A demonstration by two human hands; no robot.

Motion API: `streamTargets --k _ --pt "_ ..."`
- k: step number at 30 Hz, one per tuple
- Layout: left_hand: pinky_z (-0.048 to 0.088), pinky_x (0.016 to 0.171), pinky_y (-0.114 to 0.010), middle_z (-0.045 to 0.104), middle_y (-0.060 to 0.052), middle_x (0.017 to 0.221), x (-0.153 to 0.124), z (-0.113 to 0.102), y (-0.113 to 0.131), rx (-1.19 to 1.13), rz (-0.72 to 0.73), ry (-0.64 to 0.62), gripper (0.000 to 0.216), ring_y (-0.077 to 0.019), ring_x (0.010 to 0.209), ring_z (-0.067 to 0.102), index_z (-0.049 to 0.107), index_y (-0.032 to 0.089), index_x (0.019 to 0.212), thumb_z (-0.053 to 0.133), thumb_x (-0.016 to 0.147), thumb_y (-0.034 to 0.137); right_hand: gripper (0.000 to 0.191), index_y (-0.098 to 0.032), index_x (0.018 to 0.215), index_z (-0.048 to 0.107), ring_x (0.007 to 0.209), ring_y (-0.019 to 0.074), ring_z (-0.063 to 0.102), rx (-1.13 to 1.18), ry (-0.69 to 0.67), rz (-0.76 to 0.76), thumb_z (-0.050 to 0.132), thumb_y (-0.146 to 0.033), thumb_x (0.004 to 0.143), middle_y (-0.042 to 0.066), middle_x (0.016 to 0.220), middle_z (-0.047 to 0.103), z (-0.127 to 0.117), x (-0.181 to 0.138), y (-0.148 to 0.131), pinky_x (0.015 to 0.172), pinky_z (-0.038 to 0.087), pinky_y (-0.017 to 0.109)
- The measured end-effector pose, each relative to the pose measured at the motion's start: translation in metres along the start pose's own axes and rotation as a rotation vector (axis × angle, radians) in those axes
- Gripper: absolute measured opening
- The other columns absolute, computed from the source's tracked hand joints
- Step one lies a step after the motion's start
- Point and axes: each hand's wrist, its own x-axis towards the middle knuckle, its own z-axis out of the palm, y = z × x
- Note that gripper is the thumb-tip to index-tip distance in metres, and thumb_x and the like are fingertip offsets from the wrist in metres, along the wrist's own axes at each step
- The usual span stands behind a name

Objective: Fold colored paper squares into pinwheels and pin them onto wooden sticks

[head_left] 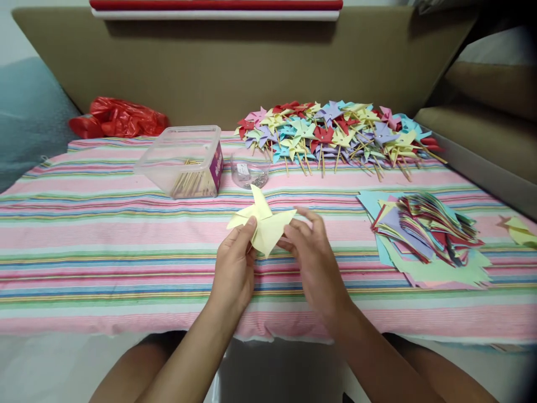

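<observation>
A pale yellow paper pinwheel (268, 228), without a stick that I can see, is held up over the striped cloth. My left hand (235, 260) grips it from the left, with the thumb pressed on its front near the middle. On the other side, the bent fingers of my right hand (312, 254) pinch the right blade by its edge and tip. Just beyond the pinwheel stands a clear round container (250, 168) with small metallic pieces in it. Left of that, a clear plastic box (184, 151) holds thin wooden sticks.
Many finished pinwheels (331, 129) on sticks lie heaped at the back. A pile of coloured paper (428, 240) rests on the right, with a yellow paper piece (520, 230) beyond it. A red plastic bag (121, 118) sits at the back left. The striped cloth (126, 268) covers the surface.
</observation>
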Motion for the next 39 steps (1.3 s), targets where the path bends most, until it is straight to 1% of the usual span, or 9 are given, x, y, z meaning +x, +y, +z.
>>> streamTargets --k 3,6,8,13,16,19,24,29,39 --pt "0.053 0.07 -0.019 0.075 -0.003 0.092 0.004 -0.004 0.004 -0.01 0.009 0.07 0.019 -0.0121 0.082 0.066 0.079 0.015 0.093 0.082 0.079 0.028 0.052 -0.032 0.138 0.039 0.111 0.0219 0.065 -0.394 -0.071 -0.321 0.059 -0.023 0.091 0.008 0.13 0.06 -0.013 0.001 -0.003 0.095 0.055 0.044" --pt "0.052 0.068 -0.019 0.075 -0.003 0.092 0.005 -0.006 0.005 -0.007 0.017 0.071 0.021 -0.0124 0.081 0.066 0.078 0.015 0.094 0.082 0.079 0.029 0.038 -0.029 0.126 0.058 0.119 0.0239 0.06 -0.767 -0.206 -0.567 0.056 -0.014 0.091 0.01 0.138 0.053 -0.02 0.001 -0.007 0.1 0.052 0.045" --pt "0.051 0.067 -0.019 0.074 -0.003 0.09 0.005 -0.007 0.005 0.003 0.016 0.052 0.022 -0.0121 0.079 0.065 0.078 0.014 0.092 0.082 0.079 0.031 0.026 -0.026 0.112 0.068 0.114 0.024 0.062 -0.845 -0.244 -0.601 0.06 -0.013 0.09 0.012 0.139 0.05 -0.021 0.001 -0.008 0.098 0.053 0.045" --pt "0.047 0.064 -0.02 0.069 -0.001 0.079 0.002 -0.008 0.003 0.056 0.029 -0.013 0.024 -0.0108 0.072 0.06 0.075 0.014 0.084 0.081 0.079 0.037 0.008 -0.023 0.092 0.074 0.1 0.0212 0.066 -0.787 -0.216 -0.551 0.07 -0.018 0.087 0.012 0.137 0.05 -0.017 0.001 -0.008 0.092 0.056 0.043" --pt "0.046 0.064 -0.02 0.066 0.0 0.076 0.001 -0.007 0.002 0.113 0.045 -0.018 0.027 -0.01 0.069 0.057 0.074 0.014 0.079 0.082 0.078 0.04 0.005 -0.025 0.087 0.074 0.114 0.0244 0.063 -0.716 -0.162 -0.477 0.07 -0.023 0.089 0.009 0.131 0.056 -0.017 0.001 -0.008 0.098 0.054 0.044" --pt "0.044 0.063 -0.02 0.064 0.001 0.072 -0.001 -0.005 0.0 0.182 0.064 -0.005 0.026 -0.0093 0.066 0.054 0.073 0.015 0.077 0.084 0.075 0.038 0.008 -0.026 0.088 0.074 0.129 0.0261 0.055 -0.556 -0.12 -0.33 0.069 -0.031 0.089 0.009 0.126 0.059 -0.019 0.003 -0.009 0.095 0.057 0.04" --pt "0.041 0.062 -0.022 0.063 0.001 0.07 -0.004 -0.002 -0.002 0.253 0.11 -0.004 0.024 -0.0093 0.063 0.051 0.072 0.015 0.075 0.085 0.073 0.036 0.011 -0.025 0.085 0.075 0.13 0.0256 0.054 -0.413 -0.046 -0.182 0.073 -0.035 0.084 0.009 0.126 0.058 -0.018 0.005 -0.01 0.092 0.058 0.036" --pt "0.036 0.058 -0.022 0.058 0.004 0.062 -0.007 -0.001 -0.003 0.361 0.163 0.016 0.025 -0.0089 0.059 0.047 0.071 0.016 0.071 0.085 0.074 0.037 0.013 -0.023 0.079 0.073 0.126 0.0272 0.055 -0.398 0.029 -0.174 0.076 -0.036 0.079 0.01 0.125 0.059 -0.015 0.006 -0.011 0.089 0.057 0.038" --pt "0.046 0.07 -0.023 0.07 0.0 0.076 -0.01 -0.002 -0.005 0.393 0.183 -0.024 0.02 -0.0126 0.073 0.059 0.074 0.018 0.078 0.081 0.079 0.036 0.012 -0.023 0.076 0.072 0.117 0.0302 0.059 -0.473 0.05 -0.178 0.074 -0.035 0.079 0.009 0.122 0.061 -0.013 0.005 -0.011 0.083 0.053 0.041"
